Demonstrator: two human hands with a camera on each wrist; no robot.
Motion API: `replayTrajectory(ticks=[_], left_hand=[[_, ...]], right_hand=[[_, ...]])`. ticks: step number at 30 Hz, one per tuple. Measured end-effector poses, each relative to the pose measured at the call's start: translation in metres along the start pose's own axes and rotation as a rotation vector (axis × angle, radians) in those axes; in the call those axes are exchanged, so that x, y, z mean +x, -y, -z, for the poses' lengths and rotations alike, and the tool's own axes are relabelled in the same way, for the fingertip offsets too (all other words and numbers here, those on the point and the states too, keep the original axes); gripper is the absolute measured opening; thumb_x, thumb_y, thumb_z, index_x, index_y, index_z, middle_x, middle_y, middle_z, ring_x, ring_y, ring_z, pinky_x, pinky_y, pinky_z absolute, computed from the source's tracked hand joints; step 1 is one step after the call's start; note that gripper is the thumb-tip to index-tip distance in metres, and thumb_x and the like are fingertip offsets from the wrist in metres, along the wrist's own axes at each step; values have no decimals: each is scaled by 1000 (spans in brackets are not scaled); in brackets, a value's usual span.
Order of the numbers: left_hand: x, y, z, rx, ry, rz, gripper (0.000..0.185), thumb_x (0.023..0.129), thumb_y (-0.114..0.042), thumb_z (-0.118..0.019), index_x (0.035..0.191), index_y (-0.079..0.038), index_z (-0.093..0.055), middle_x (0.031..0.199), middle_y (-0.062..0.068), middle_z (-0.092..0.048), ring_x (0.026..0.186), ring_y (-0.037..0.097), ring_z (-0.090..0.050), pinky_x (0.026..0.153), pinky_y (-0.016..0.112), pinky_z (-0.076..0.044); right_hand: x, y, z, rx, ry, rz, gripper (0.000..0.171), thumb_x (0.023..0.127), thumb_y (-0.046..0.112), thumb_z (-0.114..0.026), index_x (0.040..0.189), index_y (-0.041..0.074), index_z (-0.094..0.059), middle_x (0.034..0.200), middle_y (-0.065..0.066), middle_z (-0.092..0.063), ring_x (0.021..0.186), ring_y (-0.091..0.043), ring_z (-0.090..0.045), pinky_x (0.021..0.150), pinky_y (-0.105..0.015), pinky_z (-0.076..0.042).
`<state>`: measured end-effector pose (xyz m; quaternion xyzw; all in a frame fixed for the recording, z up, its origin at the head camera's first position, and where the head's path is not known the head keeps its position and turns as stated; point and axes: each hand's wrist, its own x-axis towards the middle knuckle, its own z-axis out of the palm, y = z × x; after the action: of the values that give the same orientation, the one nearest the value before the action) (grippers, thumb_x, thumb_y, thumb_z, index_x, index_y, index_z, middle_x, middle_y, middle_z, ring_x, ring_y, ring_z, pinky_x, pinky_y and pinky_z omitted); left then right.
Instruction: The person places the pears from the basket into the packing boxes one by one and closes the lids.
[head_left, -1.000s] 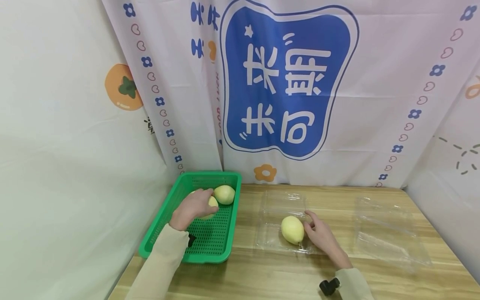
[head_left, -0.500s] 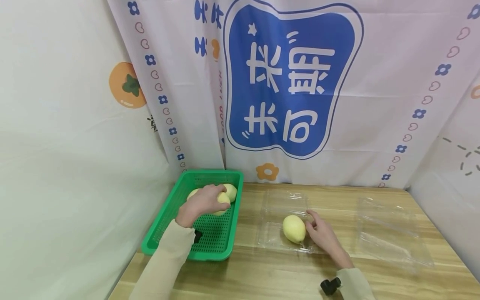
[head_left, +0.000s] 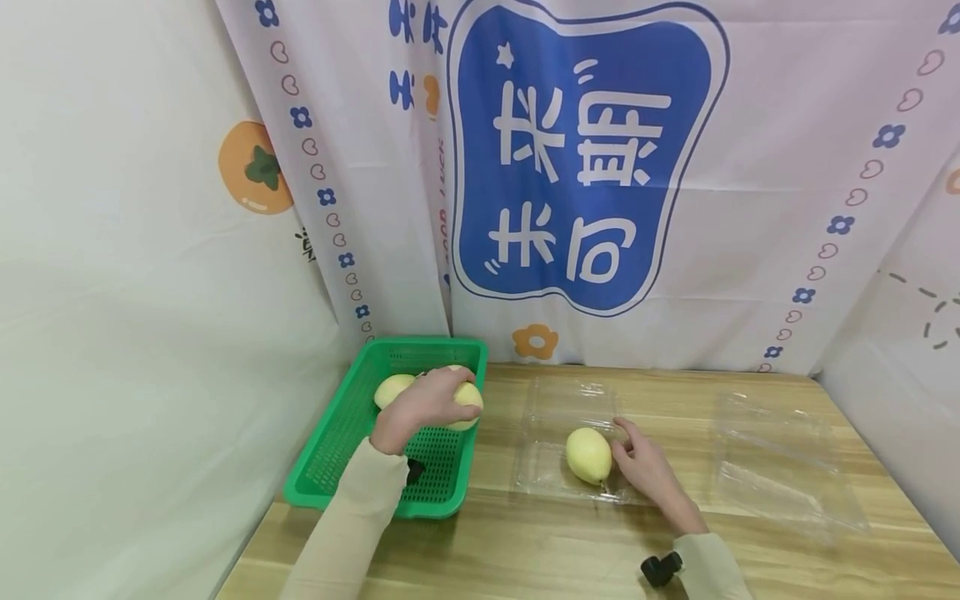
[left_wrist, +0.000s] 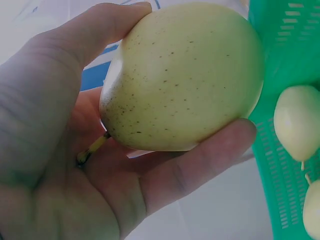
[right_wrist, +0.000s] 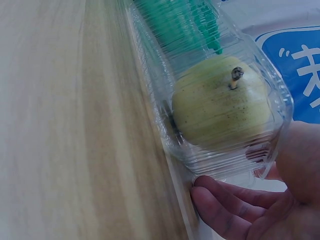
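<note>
Left hand [head_left: 422, 406] is up over the right end of the green basket [head_left: 341, 442], lower left of centre in the head view, and its fingers [left_wrist: 200, 167] are curled round a pale yellow pear [head_left: 468, 405]. The left wrist view shows it close: thumb over the top, fingers underneath, the speckled fruit filling the palm with its short stem pointing back toward the hand. A second pear [head_left: 393, 388] lies in the basket just behind the hand, and the wrist view catches the edge of another one at its lower right corner.

Over to the lower middle of the head view: a third pear [head_left: 588, 455] sits in the open clear plastic box [head_left: 557, 408] on the tabletop [head_left: 525, 542]. Right hand [head_left: 647, 473] rests just to the right of it, fingers [right_wrist: 220, 210] loosely bent against the box's edge, touching the plastic rather than clasping anything. From the right wrist view that pear lies on its side inside the ribbed plastic, stem end facing the camera.

Further right, near the frame's right edge, a second clear box [head_left: 787, 475] lies open on the wood, well apart from both hands. Behind everything hangs a white cloth backdrop [head_left: 750, 208] with a big blue panel and little flowers.
</note>
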<state>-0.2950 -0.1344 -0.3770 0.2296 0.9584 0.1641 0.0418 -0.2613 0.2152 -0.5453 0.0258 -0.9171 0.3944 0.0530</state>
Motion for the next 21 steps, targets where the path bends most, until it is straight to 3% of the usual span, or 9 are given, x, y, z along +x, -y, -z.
replayTrajectory(ticks=[9,21], left_hand=[[7,-11,-7,65,0,-73,42,85,-34,-70,121,-12,-65,87,1,-61,80,16,-50,65,29,-41],[14,-27,-15,16,30,-96,42,87,-35,-70,123,-15,-65,92,0,-63,86,18,-50,65,29,-41]], right_hand=[[0,1,2,-12,25,-18,49,99,19,-54,145,6,-44,93,-11,-70,82,-19,-65,68,-32,-51],[1,2,2,-13,19,-13,48,99,19,-54,144,5,-45,92,-11,-69,81,-19,-64,69,-32,-51]])
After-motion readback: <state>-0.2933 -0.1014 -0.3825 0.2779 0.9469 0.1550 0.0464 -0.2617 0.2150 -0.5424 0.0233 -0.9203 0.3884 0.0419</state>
